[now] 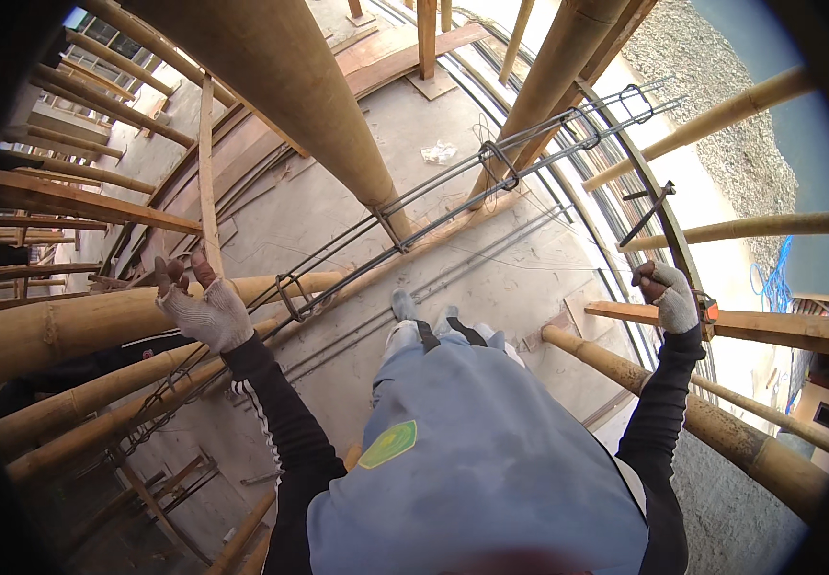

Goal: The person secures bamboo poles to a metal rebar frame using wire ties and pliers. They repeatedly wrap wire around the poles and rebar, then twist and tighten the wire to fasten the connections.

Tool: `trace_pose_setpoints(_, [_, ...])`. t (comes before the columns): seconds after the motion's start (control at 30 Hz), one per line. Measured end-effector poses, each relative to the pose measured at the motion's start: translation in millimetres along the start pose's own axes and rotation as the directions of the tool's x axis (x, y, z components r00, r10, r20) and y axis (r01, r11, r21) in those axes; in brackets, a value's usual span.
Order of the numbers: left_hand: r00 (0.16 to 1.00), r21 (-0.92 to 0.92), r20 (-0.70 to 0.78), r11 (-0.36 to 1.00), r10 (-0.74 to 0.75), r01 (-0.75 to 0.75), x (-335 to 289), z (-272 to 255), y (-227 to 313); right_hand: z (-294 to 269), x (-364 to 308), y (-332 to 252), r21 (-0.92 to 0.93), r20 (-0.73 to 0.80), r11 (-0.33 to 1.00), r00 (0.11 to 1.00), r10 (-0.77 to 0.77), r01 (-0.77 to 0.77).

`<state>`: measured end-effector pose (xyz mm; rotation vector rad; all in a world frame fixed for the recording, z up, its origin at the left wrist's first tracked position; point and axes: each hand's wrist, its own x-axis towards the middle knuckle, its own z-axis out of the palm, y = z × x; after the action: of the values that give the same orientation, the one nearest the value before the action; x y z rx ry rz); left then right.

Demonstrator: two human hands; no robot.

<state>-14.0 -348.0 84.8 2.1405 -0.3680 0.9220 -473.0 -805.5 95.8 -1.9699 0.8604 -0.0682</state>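
My left hand [205,311], in a white fingerless-style glove with bare fingertips, is raised over a thick bamboo pole [60,326]. Its fingers are apart and no object shows in it. To its right runs a long cage of thin steel bars [443,220] with square stirrups; one stirrup [290,297] is the closest to this hand. At the right, my right hand [668,297] wears the same kind of glove and has its fingers curled in. What they hold, if anything, is hidden. A curved dark metal bar [668,220] passes just behind it, with a small orange item [711,311] beside the wrist.
Upright bamboo posts [309,105] stand ahead on the concrete floor [405,125]. Timber beams [89,201] and poles crowd the left, over a lower level. Bamboo poles [711,431] jut out at the right, above gravel [721,125] and a blue rope [776,278].
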Motion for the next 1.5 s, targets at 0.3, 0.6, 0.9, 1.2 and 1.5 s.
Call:
trace_pose_setpoints(0.3, [0.336,-0.371,0.929,0.436,0.158,0.820,-29,69,144,14,8,-44,0.048,0.124,0.997,0.990,-0.067,0.061])
trace_pose_setpoints(0.6, [0.223,-0.250,0.965,0.226,0.141,0.941,-47,101,131,17,0,-44,-0.035,0.128,0.999,0.992,-0.024,0.029])
trace_pose_setpoints(0.9, [0.565,-0.587,0.758,0.038,-0.325,0.809,-27,68,22,-12,11,5,0.192,0.061,0.981,0.998,0.028,-0.039])
trace_pose_setpoints(1.2, [0.571,-0.575,0.307,0.329,-0.762,0.749,36,18,-131,-32,29,47,0.402,-0.124,0.916,0.990,0.069,-0.014])
trace_pose_setpoints(1.5, [0.932,-0.422,0.229,0.891,0.281,-0.165,-28,6,139,-6,34,-62,-0.091,0.060,0.991,0.994,-0.090,0.096])
